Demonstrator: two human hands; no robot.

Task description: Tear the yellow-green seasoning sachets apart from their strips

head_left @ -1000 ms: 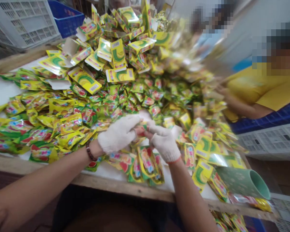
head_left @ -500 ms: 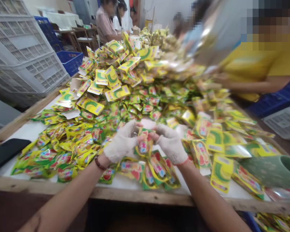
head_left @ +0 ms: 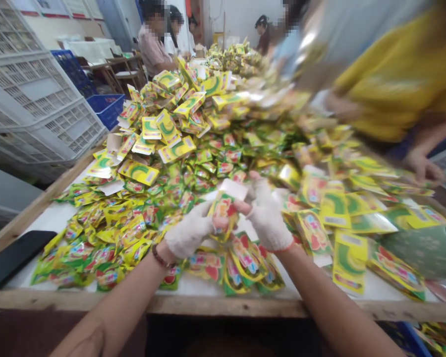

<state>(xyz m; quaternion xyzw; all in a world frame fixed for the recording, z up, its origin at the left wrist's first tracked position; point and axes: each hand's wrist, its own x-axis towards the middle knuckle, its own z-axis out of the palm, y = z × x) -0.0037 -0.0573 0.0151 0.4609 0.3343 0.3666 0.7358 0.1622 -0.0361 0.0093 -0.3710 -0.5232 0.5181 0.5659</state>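
A small yellow-green carton (head_left: 226, 204) with red fruit print stands tilted in my left hand (head_left: 191, 229), its white top flap raised. The left thumb presses on the printed face. My right hand (head_left: 268, 218) is at the carton's right side, thumb tip by its edge, with thumb and index finger apart. Both hands wear white gloves that leave the fingertips bare. Below the hands, several flat printed cartons (head_left: 247, 260) lie fanned on the table. Small foil sachets (head_left: 115, 238) are heaped to the left of my left hand.
Yellow cartons (head_left: 171, 129) pile high behind the sachets. A green patterned cylinder (head_left: 419, 250) lies at right, a dark phone-like slab (head_left: 18, 260) at left. White crates (head_left: 52, 99) and a blue basket (head_left: 107, 109) stand left. A person in yellow (head_left: 397, 84) works at right; others stand farther back.
My right fingers have lifted and spread away from the carton, which stays in my left hand. The person in yellow has lowered a hand to the table's right edge. The view has shifted slightly.
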